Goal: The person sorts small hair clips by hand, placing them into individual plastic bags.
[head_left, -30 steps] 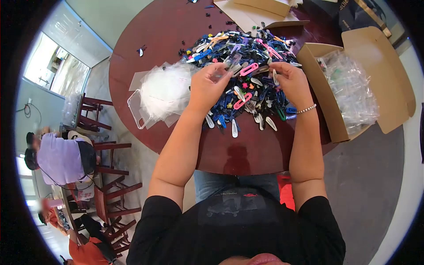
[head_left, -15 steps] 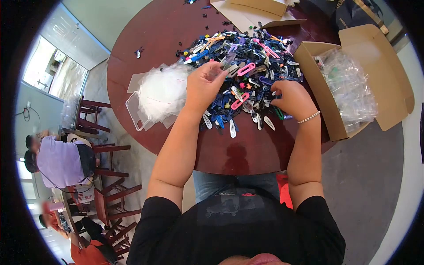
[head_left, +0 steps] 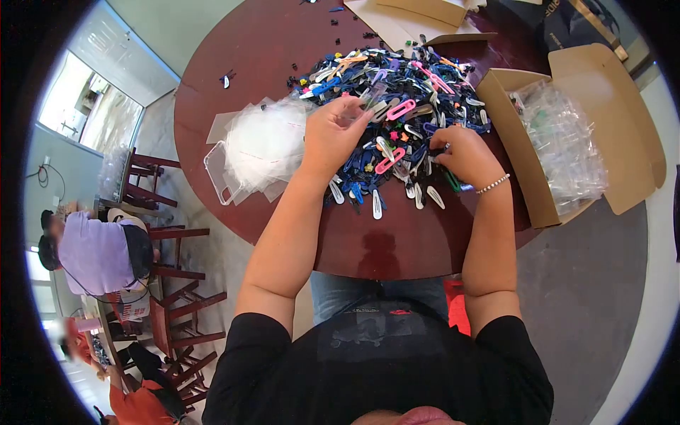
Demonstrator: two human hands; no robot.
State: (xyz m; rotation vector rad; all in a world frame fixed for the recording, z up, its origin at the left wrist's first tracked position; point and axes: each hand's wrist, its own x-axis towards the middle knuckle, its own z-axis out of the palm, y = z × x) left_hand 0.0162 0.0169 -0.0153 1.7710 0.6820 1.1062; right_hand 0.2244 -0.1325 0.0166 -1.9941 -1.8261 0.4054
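A big heap of hair clips (head_left: 418, 99) lies on the round table, mostly dark blue, black and white, with pink and orange ones among them. My left hand (head_left: 336, 134), over the left side of the heap, pinches a small clear plastic bag (head_left: 374, 93) between thumb and fingers. Along the heap's right side, my right hand (head_left: 467, 156) has its fingertips drawn together against the clips; what they hold is too small to name. Near the middle, between my hands, lies a pink hair clip (head_left: 401, 110).
Flat clear bags (head_left: 262, 152) are stacked on the dark red table (head_left: 234, 78), left of my arm. On the right, an open cardboard box (head_left: 520, 159) holds filled plastic bags (head_left: 559, 142). More cardboard (head_left: 418, 14) lies at the back. Other people sit at the far left.
My hands have come slightly closer together, the right one shifting a little left along the clips. The clear bag stays in my left hand. The whole view has shifted slightly.
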